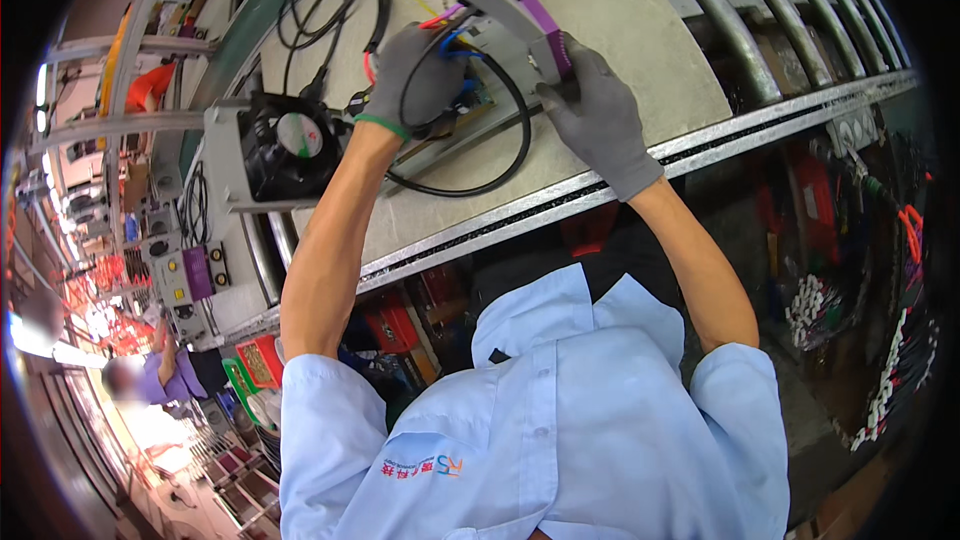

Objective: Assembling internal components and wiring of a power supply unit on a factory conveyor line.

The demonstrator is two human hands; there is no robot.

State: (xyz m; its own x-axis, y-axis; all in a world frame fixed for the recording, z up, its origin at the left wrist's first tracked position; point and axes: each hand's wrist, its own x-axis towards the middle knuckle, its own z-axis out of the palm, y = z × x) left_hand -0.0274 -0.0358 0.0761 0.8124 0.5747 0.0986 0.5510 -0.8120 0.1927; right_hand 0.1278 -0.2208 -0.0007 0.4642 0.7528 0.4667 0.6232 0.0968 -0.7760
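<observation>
My right hand point(600, 115), in a grey glove, is closed on the near corner of a grey panel point(505, 15) with a purple edge. The panel is tilted up over an open metal chassis point(485, 120). To its left, my left hand point(420, 80), gloved in grey with a green cuff, is curled around wires at the chassis. Red, blue and black wires come out by its fingers, which are partly hidden. A thick black cable point(527, 125) loops over the chassis and down past its near side. Left of this hand stands a black fan point(300, 140) on a grey metal housing.
A coiled black cord point(325, 0) lies at the back left of the pale work board point(660, 70). Metal rollers point(720, 20) run off to the right, behind a metal rail point(700, 152). Purple-fronted units point(198, 272) stand at left; a person point(165, 375) is beyond.
</observation>
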